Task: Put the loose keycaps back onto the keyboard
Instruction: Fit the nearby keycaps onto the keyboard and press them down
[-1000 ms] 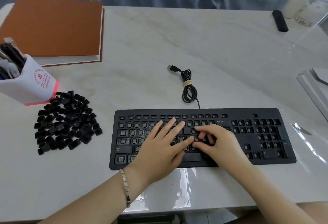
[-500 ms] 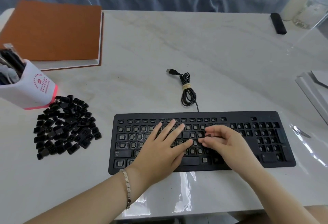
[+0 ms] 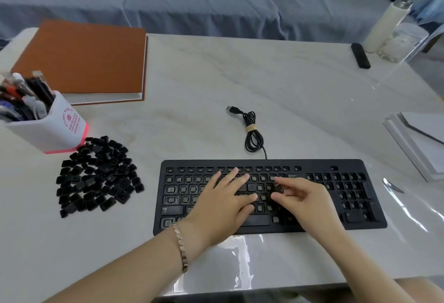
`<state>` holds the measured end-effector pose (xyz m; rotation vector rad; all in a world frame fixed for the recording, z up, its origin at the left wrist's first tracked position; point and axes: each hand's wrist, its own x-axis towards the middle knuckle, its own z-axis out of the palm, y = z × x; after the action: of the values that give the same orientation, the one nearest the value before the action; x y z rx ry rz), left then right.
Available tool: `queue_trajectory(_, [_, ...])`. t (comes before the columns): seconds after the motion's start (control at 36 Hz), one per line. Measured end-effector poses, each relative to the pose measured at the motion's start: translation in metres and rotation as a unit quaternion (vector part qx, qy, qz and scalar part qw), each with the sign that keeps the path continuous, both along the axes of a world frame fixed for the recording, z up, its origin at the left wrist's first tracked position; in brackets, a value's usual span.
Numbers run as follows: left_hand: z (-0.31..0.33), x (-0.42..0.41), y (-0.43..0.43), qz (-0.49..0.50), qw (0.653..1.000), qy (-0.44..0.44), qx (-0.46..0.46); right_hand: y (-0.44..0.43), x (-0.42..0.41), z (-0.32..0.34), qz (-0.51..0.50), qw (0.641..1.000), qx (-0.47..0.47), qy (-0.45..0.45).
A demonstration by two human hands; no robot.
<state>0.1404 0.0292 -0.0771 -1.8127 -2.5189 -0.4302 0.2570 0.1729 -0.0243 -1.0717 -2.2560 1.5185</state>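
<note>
A black keyboard (image 3: 355,165) lies near the table's front edge, most of its key sockets bare. My left hand (image 3: 223,204) rests flat on its middle, fingers straight and spread. Just right of it, my right hand (image 3: 302,199) hovers over the keys and pinches a small black keycap (image 3: 278,190) between thumb and fingertips. A heap of several loose black keycaps (image 3: 98,175) sits on the table to the left of the keyboard.
A white and pink pen holder (image 3: 52,129) stands behind the heap, with an orange book (image 3: 84,60) beyond it. The coiled USB cable (image 3: 251,132) lies behind the keyboard. A black remote (image 3: 360,55) and bottle (image 3: 386,26) are far right; white trays (image 3: 418,144) at right.
My right hand has lifted off the keys and now holds a keycap just above them. My left hand has stayed flat. The view has tilted upward.
</note>
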Motion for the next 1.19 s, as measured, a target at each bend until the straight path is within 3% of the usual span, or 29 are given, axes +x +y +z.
queue_trajectory(0.08, [-0.001,-0.005,-0.01,0.015,0.999,-0.037,0.033,-0.006,0.0,0.005,-0.017,0.998,-0.028,0.059])
queue_trajectory(0.19, [-0.006,-0.015,-0.03,0.111,0.991,-0.068,0.028,-0.011,0.003,0.01,-0.006,0.995,-0.004,0.103])
queue_trajectory(0.44, [-0.011,-0.02,-0.049,0.158,0.984,-0.076,-0.005,-0.004,0.003,0.0,0.058,0.988,0.125,0.073])
queue_trajectory(0.58, [-0.012,-0.02,-0.051,0.151,0.986,-0.067,-0.011,0.007,0.005,-0.009,0.063,0.989,0.13,0.023])
queue_trajectory(0.72, [-0.01,-0.023,-0.055,0.146,0.986,-0.074,-0.011,0.013,0.007,-0.007,0.061,0.994,0.091,-0.023])
queue_trajectory(0.89, [-0.011,-0.023,-0.059,0.167,0.982,-0.085,0.01,0.012,0.006,-0.005,-0.003,0.998,-0.054,-0.009])
queue_trajectory(0.97, [-0.01,-0.022,-0.059,0.175,0.981,-0.087,0.017,0.01,0.003,-0.006,-0.021,0.996,-0.082,-0.003])
queue_trajectory(1.19, [-0.013,-0.022,-0.059,0.18,0.981,-0.065,0.027,0.008,0.002,-0.011,0.019,0.997,0.068,-0.018])
